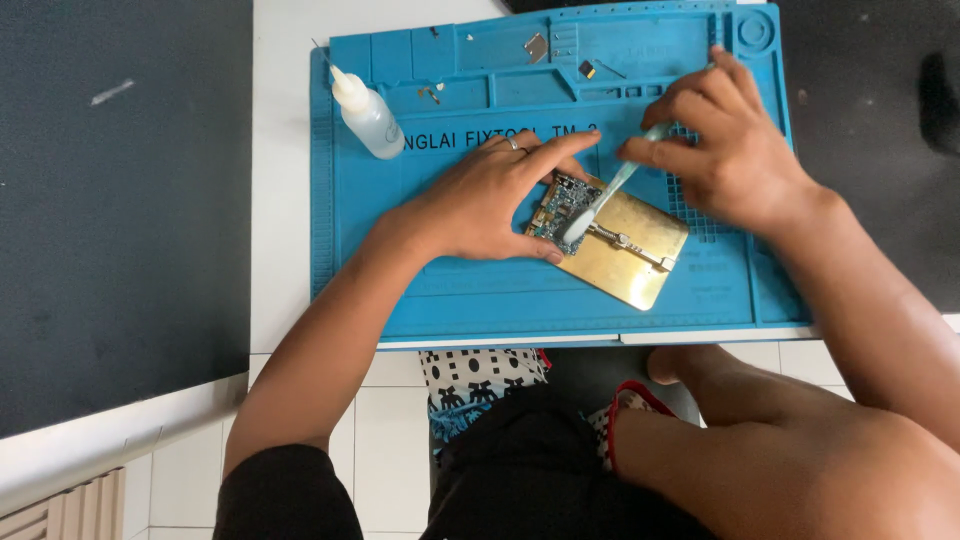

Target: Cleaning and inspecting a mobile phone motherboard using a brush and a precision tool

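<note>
— Two hands over the blue work mat [450, 300], right?

— Yes. The left hand [480, 205] lies flat, fingers spread, pressing on the small circuit board [562, 205] and the left end of the brass holder plate [625, 265]. It grasps nothing.

— And the right hand [735, 150]?

— Its fingers are closed round the handle of a pale brush [610, 195], whose head rests on the board.

— Where is the board on the mat?

— Near the middle, a little toward the right edge, clamped on the brass plate.

— Anything else?

— A clear squeeze bottle [368, 115] lies near the mat's far left corner. Small metal parts [536, 46] sit in the compartments along the far edge.
</note>
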